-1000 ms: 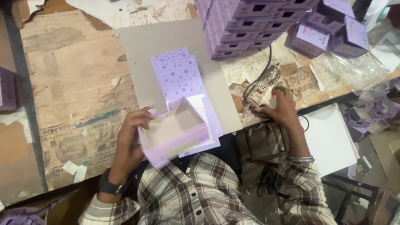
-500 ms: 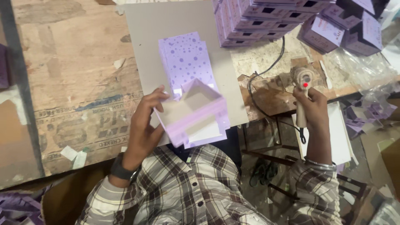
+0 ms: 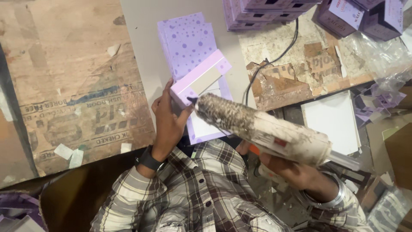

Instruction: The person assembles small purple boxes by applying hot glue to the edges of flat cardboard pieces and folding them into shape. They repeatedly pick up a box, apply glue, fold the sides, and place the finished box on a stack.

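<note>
My left hand (image 3: 168,122) grips a small lilac box (image 3: 200,78) by its near corner, tilted on edge over the table's front. My right hand (image 3: 296,174) holds a dirty, crusted glue gun (image 3: 262,129), its dark nozzle touching the box's near edge. Under the box lies a stack of lilac dotted sheets (image 3: 187,41) on a grey board (image 3: 141,51). The gun's black cord (image 3: 274,56) runs back across the table.
Rows of finished lilac boxes (image 3: 266,10) stand at the back, with more purple boxes (image 3: 360,17) at the far right. White cards (image 3: 332,120) lie on a lower surface at right. The worn wooden tabletop (image 3: 68,86) carries paper scraps. Clear plastic wrap (image 3: 377,47) lies right.
My right hand brought the glue gun from the right side of the table to the box's edge. My left hand turned the box onto its side.
</note>
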